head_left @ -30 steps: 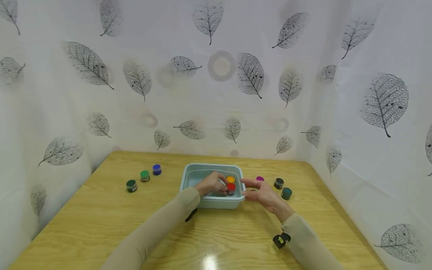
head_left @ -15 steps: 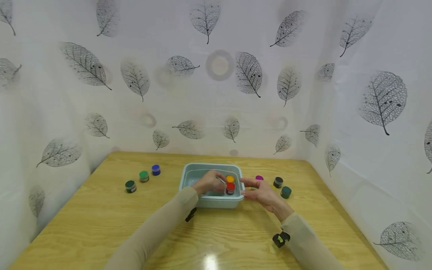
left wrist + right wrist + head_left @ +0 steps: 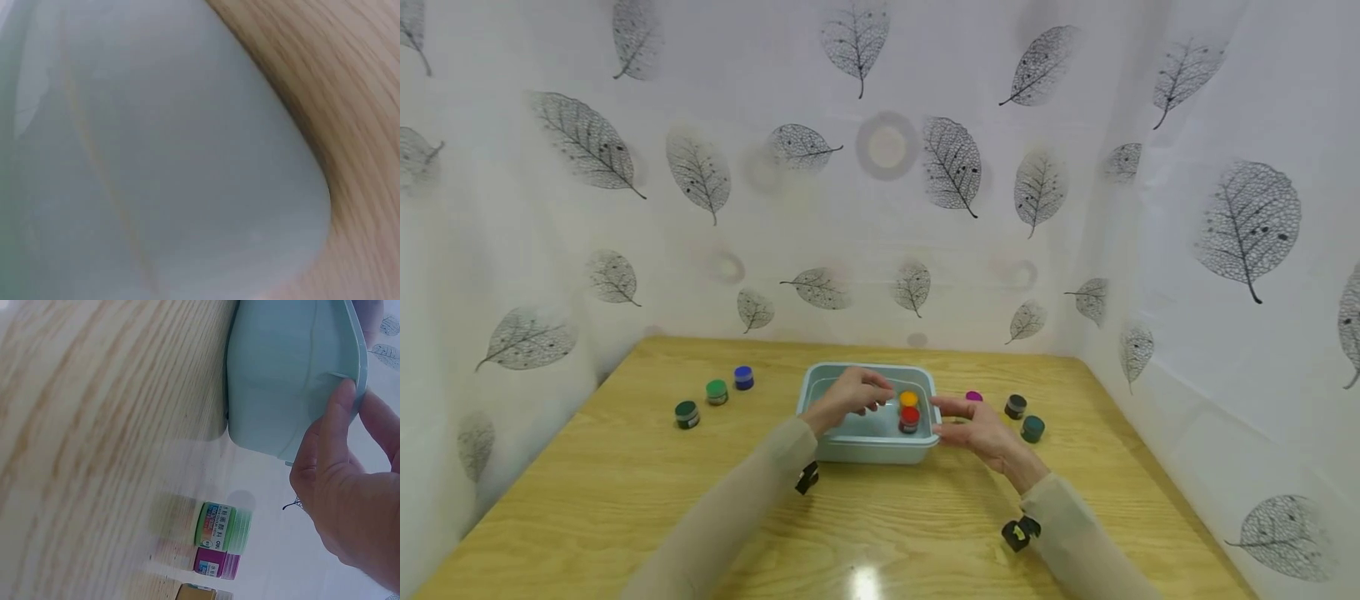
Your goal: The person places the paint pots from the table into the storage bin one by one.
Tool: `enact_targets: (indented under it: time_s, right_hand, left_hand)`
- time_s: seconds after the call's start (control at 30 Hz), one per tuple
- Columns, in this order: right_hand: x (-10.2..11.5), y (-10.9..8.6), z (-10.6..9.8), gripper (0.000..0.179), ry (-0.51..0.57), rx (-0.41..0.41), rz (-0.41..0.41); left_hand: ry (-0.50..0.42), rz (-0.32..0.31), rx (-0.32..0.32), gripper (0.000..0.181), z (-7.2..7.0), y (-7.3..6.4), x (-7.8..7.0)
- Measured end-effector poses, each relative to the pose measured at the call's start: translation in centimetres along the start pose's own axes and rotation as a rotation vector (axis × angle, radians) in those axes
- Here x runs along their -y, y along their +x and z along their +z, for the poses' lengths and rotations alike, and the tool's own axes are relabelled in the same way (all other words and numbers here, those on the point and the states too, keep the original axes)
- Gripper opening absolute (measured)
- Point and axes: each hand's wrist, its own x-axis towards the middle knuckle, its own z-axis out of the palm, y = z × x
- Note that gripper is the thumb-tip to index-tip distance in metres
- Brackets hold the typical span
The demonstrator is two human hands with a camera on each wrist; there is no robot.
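My left hand hovers over the pale blue plastic tub, its fingers loosely bent with nothing between them. Just right of its fingertips, a red-lidded paint jar stands inside the tub, in front of an orange-lidded paint jar. My right hand holds the tub's right rim near the front corner. The right wrist view shows its thumb and fingers on both sides of the rim. The left wrist view has only the tub's wall and wood; the hand is out of it.
On the table's left stand blue, green and dark green lidded jars. Magenta, black and dark teal lidded ones stand right. A lime-lidded jar shows in the right wrist view. Leaf-printed curtains surround the table.
My left hand has let go of the red-lidded jar and moved up and left from it. The jar stays in the tub. My right hand keeps its place at the rim.
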Motion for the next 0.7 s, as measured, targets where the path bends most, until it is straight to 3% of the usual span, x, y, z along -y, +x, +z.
enact_targets:
  time_s: [0.17, 0.4, 0.7]
  right_hand:
    - [0.1, 0.0, 0.0, 0.062, 0.013, -0.018, 0.012]
    - [0.1, -0.2, -0.1, 0.06, 0.004, -0.019, -0.004]
    - [0.1, -0.1, 0.1, 0.059, 0.0, -0.018, -0.004]
  left_hand:
    - [0.033, 0.053, 0.007, 0.023, -1.7, -0.8, -0.1]
    - [0.053, 0.08, -0.012, 0.02, -3.7, -1.3, 0.0]
    - [-0.042, 0.085, -0.127, 0.022, -6.5, -1.8, 1.4]
